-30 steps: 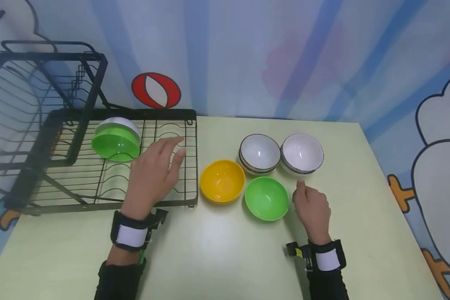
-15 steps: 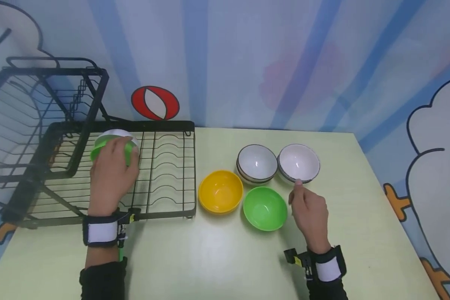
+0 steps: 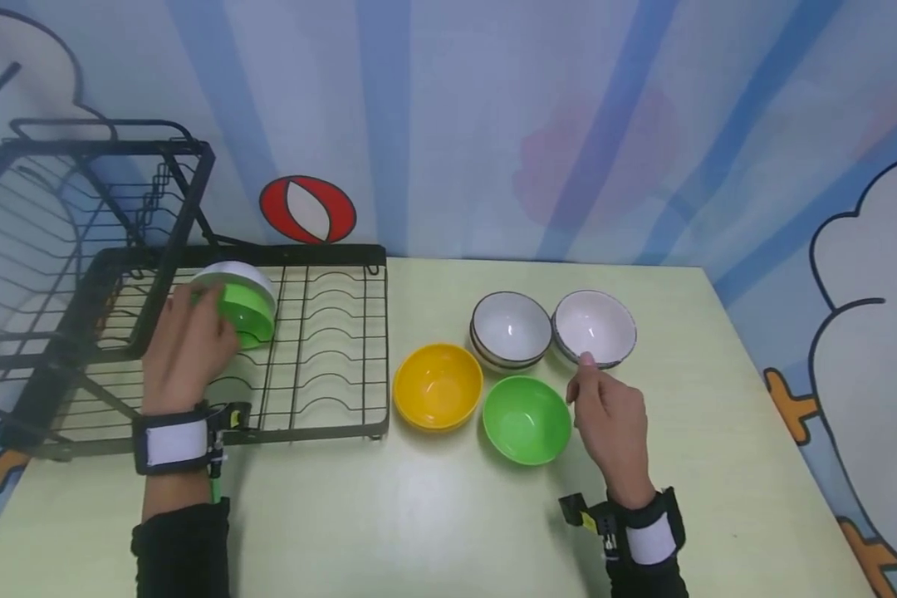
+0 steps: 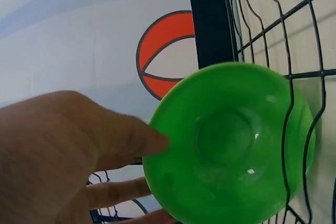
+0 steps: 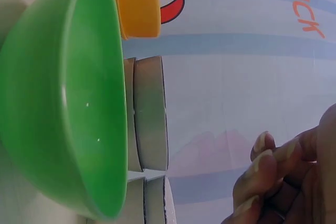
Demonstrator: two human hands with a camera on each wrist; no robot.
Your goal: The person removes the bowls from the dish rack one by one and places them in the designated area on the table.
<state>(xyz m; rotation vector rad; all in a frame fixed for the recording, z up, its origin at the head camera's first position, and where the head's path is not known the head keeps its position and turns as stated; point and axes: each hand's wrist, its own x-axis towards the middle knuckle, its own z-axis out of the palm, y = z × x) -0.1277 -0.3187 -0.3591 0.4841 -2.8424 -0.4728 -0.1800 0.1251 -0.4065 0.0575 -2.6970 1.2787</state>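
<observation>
In the dish rack (image 3: 377, 349) a green bowl (image 3: 252, 314) leans on its side against a white bowl (image 3: 235, 271) behind it. My left hand (image 3: 183, 349) pinches the green bowl's left rim. The left wrist view shows the thumb (image 4: 142, 139) over the inside of the rim and fingers behind it. My right hand (image 3: 611, 423) hovers over the table with loosely curled fingers, holding nothing. It is nearest to a second green bowl (image 3: 526, 422) and a stack of white bowls (image 3: 595, 324) with dark rims.
A yellow bowl (image 3: 437, 388) stands between the rack and the table's green bowl. Another stack of white bowls (image 3: 512, 328) sits behind them. The rack's raised upper tier (image 3: 194, 191) rises close to the left hand. A printed curtain (image 3: 463, 124) backs the table.
My left hand has moved left across the rack to the green bowl, taking hold of its left rim. The right hand has stayed nearly in place, its fingers changing slightly.
</observation>
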